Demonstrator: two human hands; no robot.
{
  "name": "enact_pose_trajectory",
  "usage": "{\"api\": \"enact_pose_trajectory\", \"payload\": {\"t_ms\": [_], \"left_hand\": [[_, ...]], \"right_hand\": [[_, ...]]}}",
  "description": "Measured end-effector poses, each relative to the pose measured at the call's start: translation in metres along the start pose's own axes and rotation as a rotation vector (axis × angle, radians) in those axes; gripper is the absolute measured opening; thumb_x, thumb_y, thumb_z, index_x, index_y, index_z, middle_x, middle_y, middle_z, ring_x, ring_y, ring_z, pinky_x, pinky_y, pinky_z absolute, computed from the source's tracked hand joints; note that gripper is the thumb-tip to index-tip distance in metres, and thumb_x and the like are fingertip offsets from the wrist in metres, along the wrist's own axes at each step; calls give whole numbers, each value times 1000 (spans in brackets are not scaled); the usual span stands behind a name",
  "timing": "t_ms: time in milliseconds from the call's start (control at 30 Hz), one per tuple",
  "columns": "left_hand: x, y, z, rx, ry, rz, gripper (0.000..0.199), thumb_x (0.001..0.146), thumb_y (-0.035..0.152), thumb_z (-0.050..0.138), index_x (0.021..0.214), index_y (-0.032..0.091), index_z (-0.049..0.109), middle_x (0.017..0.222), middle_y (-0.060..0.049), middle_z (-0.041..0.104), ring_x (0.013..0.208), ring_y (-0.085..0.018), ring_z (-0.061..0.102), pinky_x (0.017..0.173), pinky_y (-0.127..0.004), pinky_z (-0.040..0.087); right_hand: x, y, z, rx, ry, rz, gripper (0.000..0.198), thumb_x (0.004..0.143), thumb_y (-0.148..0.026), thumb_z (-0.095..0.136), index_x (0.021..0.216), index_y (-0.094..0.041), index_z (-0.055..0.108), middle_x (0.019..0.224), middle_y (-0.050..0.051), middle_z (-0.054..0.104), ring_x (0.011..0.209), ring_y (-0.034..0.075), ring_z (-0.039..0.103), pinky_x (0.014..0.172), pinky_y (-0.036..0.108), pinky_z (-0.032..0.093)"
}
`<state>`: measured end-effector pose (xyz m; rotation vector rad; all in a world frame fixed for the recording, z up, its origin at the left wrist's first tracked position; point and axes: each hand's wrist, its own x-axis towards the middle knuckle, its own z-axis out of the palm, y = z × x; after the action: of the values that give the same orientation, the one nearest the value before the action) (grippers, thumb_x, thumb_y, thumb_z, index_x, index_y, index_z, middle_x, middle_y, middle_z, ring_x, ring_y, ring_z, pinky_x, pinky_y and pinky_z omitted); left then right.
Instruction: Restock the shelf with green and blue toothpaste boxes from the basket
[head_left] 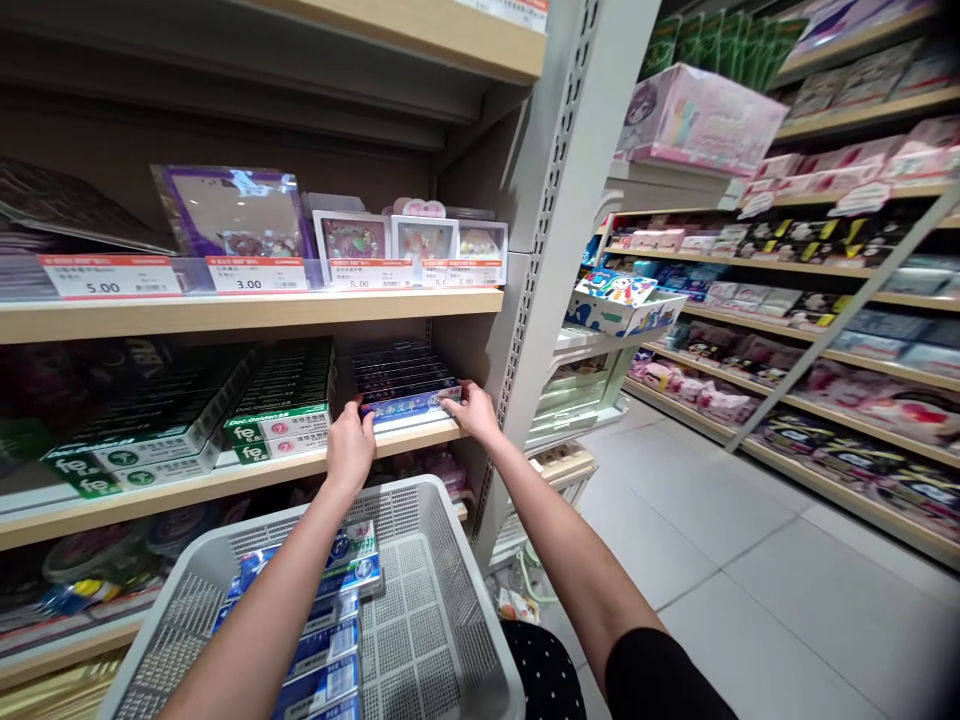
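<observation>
On the wooden shelf in front of me is a row of dark blue toothpaste boxes (409,404), standing one behind another. My left hand (349,445) grips the left end of the front box, its fingers curled in. At the other end my right hand (474,412) pinches the same box, thumb on its front face. Green-and-white toothpaste boxes (279,430) form rows to the left. Below my arms is a grey plastic basket (431,545) with several blue toothpaste boxes (322,640) along its left side, partly hidden by my left forearm.
A shelf above (300,310) carries price tags and small packaged items. To the right of my hands rises a grey slotted upright (536,250). Farther right are a pink display box (697,120), an aisle with a tiled floor (750,560), and shelves full of packs (810,345).
</observation>
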<state>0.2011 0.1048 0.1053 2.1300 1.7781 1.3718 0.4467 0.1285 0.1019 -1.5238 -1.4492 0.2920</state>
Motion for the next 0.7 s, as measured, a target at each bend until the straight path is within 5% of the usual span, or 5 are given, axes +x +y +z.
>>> {"api": "enact_pose_trajectory", "payload": {"t_ms": [367, 533, 700], "left_hand": [[-16, 5, -15, -41, -76, 60, 55, 93, 34, 44, 141, 8, 36, 125, -24, 57, 116, -35, 57, 92, -45, 47], [-48, -6, -40, -174, -112, 238, 55, 94, 30, 42, 145, 12, 33, 146, -18, 43, 135, -30, 40, 110, -44, 36], [-92, -35, -84, -252, -81, 344, 46, 94, 30, 42, 139, 20, 45, 140, -9, 52, 131, -23, 47, 111, -39, 37]], "right_hand": [[-32, -17, 1, -106, 78, -68, 67, 83, -37, 61, 141, -11, 41, 130, 17, 59, 115, 28, 59, 100, 40, 45], [-81, -33, 6, -51, 205, -149, 66, 89, -35, 52, 147, -12, 30, 146, 15, 43, 132, 26, 45, 110, 39, 37], [-145, -55, 23, 95, 144, -240, 58, 91, -34, 49, 145, -18, 35, 145, 11, 46, 132, 23, 46, 111, 38, 38]]}}
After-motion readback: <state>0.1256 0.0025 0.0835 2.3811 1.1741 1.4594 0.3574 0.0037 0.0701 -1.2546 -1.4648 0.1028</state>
